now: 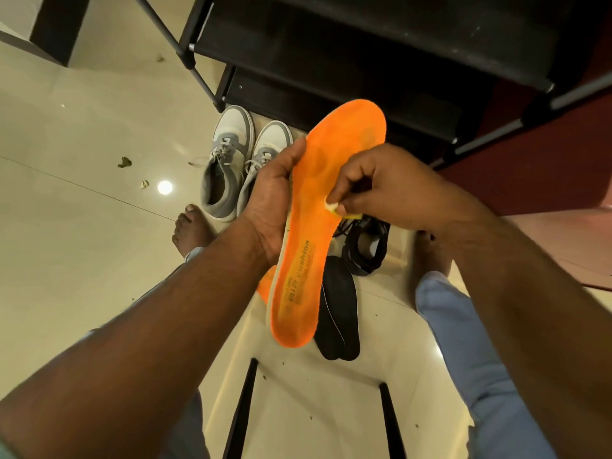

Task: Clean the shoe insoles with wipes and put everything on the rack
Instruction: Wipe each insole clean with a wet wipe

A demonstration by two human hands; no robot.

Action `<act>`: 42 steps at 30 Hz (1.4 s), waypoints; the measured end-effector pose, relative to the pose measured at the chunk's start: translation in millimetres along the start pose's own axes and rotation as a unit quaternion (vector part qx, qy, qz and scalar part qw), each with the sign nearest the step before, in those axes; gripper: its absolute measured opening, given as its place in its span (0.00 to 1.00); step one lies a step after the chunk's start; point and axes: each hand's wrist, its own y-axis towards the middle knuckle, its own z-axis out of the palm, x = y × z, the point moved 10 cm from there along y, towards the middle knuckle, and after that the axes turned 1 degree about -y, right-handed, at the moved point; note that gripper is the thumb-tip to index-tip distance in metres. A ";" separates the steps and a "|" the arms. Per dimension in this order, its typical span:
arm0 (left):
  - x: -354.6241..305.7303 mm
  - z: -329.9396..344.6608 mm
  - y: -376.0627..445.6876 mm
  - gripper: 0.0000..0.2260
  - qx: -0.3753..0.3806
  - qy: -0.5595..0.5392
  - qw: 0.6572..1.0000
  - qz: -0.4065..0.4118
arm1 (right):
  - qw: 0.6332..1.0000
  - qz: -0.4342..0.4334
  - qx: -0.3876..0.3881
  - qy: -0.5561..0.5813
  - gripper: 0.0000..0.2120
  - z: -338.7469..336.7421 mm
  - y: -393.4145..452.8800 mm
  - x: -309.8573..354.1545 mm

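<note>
The left hand (268, 207) held the orange insole (318, 223) up by its edge, its grip clamped around the middle. The right hand (374, 190) pinched a small wad of wipe (331, 207) tight against the insole's face. Below, on the floor (82, 210), lay two black insoles (339, 313), a grey pair of shoes (231, 167) and, just beyond them, the black rack (364, 61).
</note>
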 end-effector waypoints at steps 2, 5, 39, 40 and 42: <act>2.5 6.2 0.2 0.23 0.029 -0.045 0.998 -0.018 | 0.985 0.006 -0.147 -0.094 0.07 -25.9 0.8 -4.3; 3.2 5.6 -0.6 0.23 0.037 -0.054 0.998 -0.021 | 0.990 0.004 -0.128 -0.057 0.07 -25.1 0.3 -5.0; 21.0 19.6 7.2 0.46 0.108 -0.089 0.989 -0.040 | 0.989 -0.008 -0.133 0.061 0.08 -7.5 -0.2 17.8; 20.5 21.8 6.2 0.46 0.110 -0.089 0.989 -0.039 | 0.984 -0.015 -0.173 0.044 0.10 -15.3 -1.1 19.3; 19.7 23.0 6.7 0.46 0.120 -0.094 0.987 -0.041 | 0.988 -0.019 -0.126 0.083 0.10 -11.8 -0.3 17.9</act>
